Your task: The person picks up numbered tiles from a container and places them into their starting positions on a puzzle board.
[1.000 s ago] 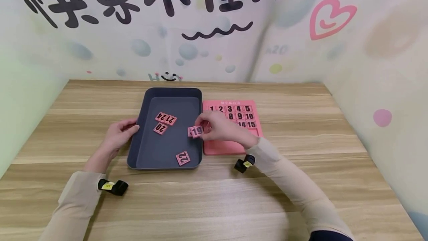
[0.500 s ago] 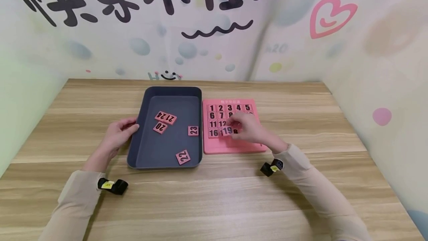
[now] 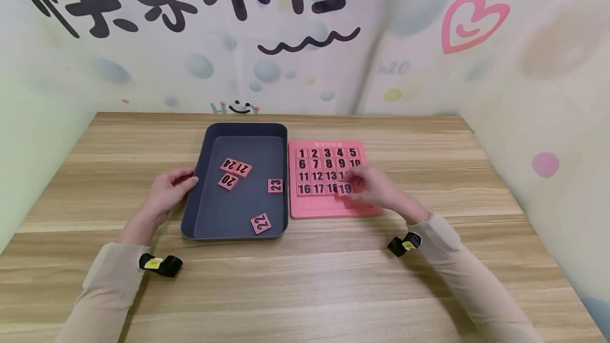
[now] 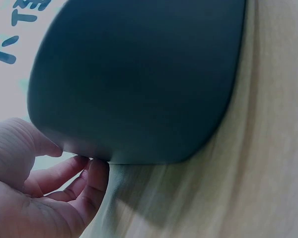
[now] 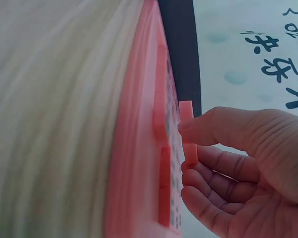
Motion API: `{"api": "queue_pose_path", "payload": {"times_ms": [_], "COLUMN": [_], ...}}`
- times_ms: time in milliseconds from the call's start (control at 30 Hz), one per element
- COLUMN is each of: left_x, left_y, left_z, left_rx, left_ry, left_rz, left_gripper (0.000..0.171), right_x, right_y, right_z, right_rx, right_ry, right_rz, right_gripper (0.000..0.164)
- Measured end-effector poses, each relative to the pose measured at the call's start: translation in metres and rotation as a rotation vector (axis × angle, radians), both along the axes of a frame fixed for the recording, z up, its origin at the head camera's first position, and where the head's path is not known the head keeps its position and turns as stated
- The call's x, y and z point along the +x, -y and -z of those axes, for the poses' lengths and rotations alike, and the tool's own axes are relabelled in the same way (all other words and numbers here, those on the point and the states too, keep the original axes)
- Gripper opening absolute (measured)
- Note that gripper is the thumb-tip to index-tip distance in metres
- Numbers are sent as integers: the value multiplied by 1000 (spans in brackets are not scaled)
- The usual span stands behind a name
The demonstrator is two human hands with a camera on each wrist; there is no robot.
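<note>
My right hand (image 3: 376, 189) pinches a pink number tile marked 19 (image 3: 344, 189) between thumb and fingers. It holds the tile over the fourth row of the pink number puzzle board (image 3: 329, 209), right beside the 18 tile (image 3: 332, 188). In the right wrist view the held tile (image 5: 186, 110) stands a little off the board's surface. My left hand (image 3: 168, 192) grips the left edge of the dark grey tray (image 3: 190, 216), thumb at the rim. The left wrist view shows those fingers (image 4: 95, 183) against the tray's outer side.
Loose tiles lie in the tray: 24 (image 3: 230, 165) and 21 (image 3: 243, 169) together, 20 (image 3: 228, 181), 23 (image 3: 275, 186) and 22 (image 3: 260, 223). Tray and board stand side by side on a wooden table (image 3: 305, 279), with a printed wall (image 3: 157, 78) behind.
My right hand has carried the 19 tile rightward from the tray to the board's fourth row, uncovering the 23 tile. My left hand has stayed at the tray's edge.
</note>
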State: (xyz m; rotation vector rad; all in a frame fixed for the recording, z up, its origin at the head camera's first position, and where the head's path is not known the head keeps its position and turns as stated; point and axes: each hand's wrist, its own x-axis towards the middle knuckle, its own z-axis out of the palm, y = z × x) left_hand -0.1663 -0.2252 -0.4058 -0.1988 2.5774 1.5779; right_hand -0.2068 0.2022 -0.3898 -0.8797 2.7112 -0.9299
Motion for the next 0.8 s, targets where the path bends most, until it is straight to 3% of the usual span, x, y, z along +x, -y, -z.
{"api": "queue_pose_path", "payload": {"times_ms": [500,800], "left_x": [1,1], "left_y": [1,1], "left_z": [0,0], "left_rx": [-5,9], "left_ry": [-8,-6], "left_rz": [-2,3], "left_gripper": [47,47], "right_x": [2,1], "right_y": [-6,1], "right_z": [11,11], "right_rx": [37,38], "right_ry": [-5,6], "right_rz": [69,150], "right_gripper": [25,22]}}
